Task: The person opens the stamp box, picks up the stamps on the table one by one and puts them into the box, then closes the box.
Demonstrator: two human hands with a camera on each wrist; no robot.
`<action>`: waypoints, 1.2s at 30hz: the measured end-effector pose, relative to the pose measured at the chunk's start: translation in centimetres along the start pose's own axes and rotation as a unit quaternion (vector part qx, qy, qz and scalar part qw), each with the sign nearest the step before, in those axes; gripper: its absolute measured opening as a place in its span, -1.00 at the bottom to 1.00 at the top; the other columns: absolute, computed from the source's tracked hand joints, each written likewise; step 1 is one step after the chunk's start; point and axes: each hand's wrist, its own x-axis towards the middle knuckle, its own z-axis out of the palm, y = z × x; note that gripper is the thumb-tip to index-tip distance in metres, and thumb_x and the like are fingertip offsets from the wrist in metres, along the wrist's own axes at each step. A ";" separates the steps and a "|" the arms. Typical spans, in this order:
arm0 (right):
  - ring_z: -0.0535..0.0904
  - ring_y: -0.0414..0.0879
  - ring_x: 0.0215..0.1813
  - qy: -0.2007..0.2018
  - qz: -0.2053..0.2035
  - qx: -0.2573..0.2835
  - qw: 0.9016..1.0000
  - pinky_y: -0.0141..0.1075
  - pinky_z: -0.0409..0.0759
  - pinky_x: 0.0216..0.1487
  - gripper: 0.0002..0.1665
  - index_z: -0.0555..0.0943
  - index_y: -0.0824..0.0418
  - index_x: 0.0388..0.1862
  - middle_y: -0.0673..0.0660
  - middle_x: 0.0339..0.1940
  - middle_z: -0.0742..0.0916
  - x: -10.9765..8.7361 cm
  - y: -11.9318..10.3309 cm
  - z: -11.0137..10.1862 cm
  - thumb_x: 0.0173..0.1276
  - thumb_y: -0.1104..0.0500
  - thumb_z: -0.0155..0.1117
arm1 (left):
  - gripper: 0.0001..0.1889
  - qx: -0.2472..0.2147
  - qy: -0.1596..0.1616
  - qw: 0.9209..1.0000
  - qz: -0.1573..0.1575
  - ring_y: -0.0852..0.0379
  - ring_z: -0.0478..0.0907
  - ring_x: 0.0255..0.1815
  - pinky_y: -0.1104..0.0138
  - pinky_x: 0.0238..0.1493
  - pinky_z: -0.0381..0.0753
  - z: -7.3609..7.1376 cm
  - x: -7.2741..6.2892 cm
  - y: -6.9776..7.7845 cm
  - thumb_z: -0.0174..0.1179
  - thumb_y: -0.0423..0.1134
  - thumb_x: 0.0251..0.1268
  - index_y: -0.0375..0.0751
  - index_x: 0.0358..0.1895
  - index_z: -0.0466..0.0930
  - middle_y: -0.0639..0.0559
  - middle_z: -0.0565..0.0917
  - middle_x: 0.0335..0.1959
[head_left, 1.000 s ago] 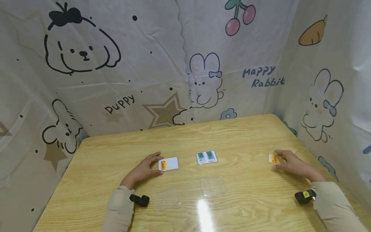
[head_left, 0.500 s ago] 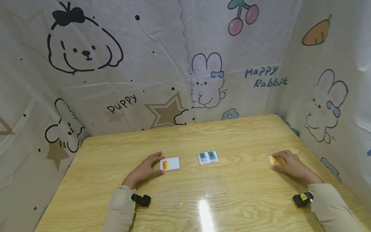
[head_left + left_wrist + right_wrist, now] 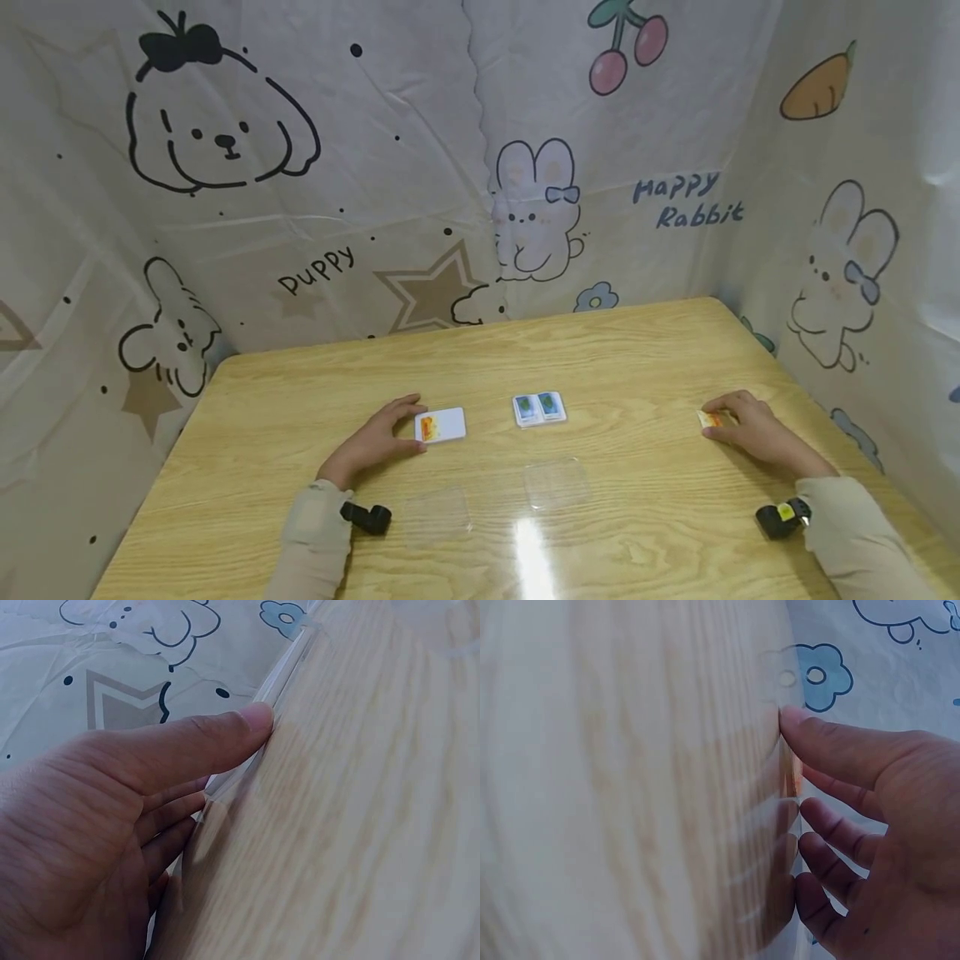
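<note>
My left hand (image 3: 384,439) rests on the table with thumb and fingers on the two long sides of a shallow box (image 3: 451,424). The box shows white on its right half and a yellow-orange card (image 3: 430,428) on its left half. In the left wrist view, my thumb (image 3: 256,716) presses the clear edge of the box. Far to the right, my right hand (image 3: 753,425) pinches a small yellow-orange card (image 3: 708,419) at the tabletop. That card is mostly hidden in the right wrist view, with an orange sliver (image 3: 796,778) between thumb and fingers.
A second shallow box (image 3: 539,422) with two blue-green cards side by side lies between the hands. Two clear plastic lids, a left lid (image 3: 437,515) and a right lid (image 3: 556,483), lie nearer the person. A printed cloth (image 3: 420,167) hangs behind the wooden table (image 3: 630,358).
The view has shifted slightly. My right hand has moved a little toward the middle and its fingers now cover more of the card. My left hand keeps its hold on the box.
</note>
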 end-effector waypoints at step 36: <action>0.50 0.36 0.05 -0.023 -0.008 0.021 0.999 0.17 0.52 0.03 -0.31 0.48 0.52 0.12 0.50 0.06 0.55 0.6 -0.4 0.2 0.25 0.00 0.38 | -0.28 -0.009 0.001 1.000 0.003 -0.22 -0.03 0.56 -0.19 0.44 0.09 0.0 0.3 -0.4 0.38 -0.03 0.14 -0.14 0.37 0.36 -0.07 0.12 0.55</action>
